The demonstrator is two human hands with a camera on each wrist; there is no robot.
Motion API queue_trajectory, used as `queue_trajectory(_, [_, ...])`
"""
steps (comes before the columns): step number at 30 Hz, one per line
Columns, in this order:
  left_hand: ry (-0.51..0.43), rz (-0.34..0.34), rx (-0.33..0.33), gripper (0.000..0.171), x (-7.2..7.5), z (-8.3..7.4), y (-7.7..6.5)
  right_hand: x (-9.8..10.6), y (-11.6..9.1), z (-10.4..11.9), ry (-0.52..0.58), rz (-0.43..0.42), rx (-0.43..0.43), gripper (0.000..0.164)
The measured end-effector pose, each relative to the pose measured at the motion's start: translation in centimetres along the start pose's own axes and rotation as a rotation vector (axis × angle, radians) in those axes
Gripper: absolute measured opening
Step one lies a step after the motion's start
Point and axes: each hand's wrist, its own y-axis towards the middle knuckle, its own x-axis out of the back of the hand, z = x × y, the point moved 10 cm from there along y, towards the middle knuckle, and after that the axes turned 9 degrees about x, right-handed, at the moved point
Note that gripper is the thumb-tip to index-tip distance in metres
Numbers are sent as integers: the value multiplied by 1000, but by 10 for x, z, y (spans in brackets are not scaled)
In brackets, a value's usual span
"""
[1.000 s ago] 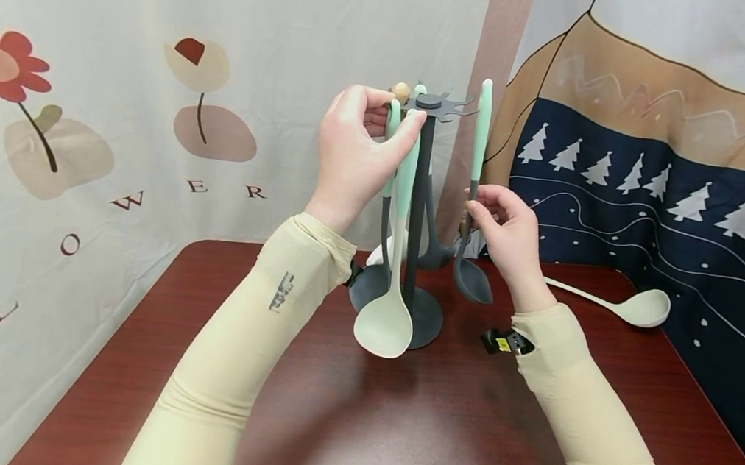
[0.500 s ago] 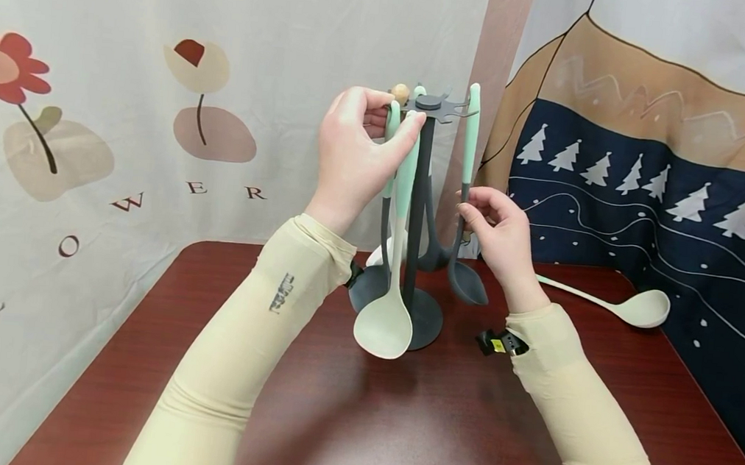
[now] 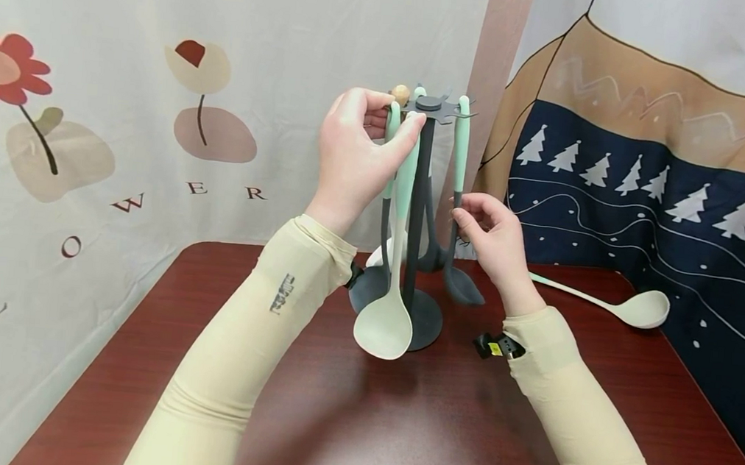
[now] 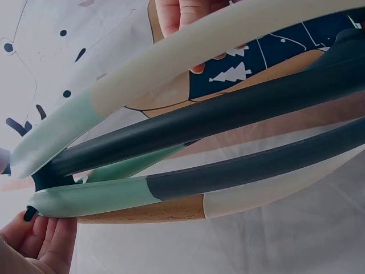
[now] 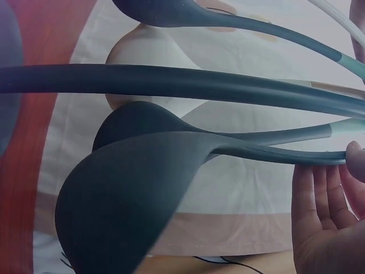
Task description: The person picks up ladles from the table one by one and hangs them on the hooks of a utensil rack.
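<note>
A dark utensil rack (image 3: 414,251) stands on the table, with hooks around its top. My left hand (image 3: 363,147) holds the rack's top from the left, its thumb at the handle tip of a hanging cream ladle (image 3: 384,327). Beside that hangs a dark grey utensil (image 3: 367,289) with a mint handle; its head is partly hidden. My right hand (image 3: 495,232) pinches the dark shaft of a grey spoon (image 3: 464,286), upright with its mint handle up. The spoon's handle tip is beside the rack's right hooks; whether it hangs on one I cannot tell.
Another cream ladle (image 3: 645,309) lies on the red-brown table (image 3: 356,423) at the right. Behind the rack's post hang another dark utensil (image 3: 433,256) and a white-headed one (image 3: 380,252). Printed curtains (image 3: 282,202) close off the back.
My right hand has moved left and slightly down, bringing the grey spoon from outside the rack to its right hooks. My left hand stays in place.
</note>
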Motion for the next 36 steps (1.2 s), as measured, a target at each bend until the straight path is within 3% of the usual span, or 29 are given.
queue_trajectory(9, [-4, -15, -39, 30, 1, -1, -1, 1, -3, -1, 21, 17, 15, 25])
queue_trajectory(13, [-7, -13, -23, 30, 1, 0, -1, 2, -5, -3, 25, 34, 11, 27])
queue_trajectory(22, [-5, -13, -32, 30, 1, -3, -2, 5, -13, -14, -15, 115, -29, 32])
queue_trajectory(29, [-8, -6, -2, 29, 0, -1, -1, 6, -21, -23, 3, 171, -28, 37])
queue_trajectory(36, [-10, -15, -45, 30, 0, -3, -2, 8, -31, -35, -59, 236, -35, 44])
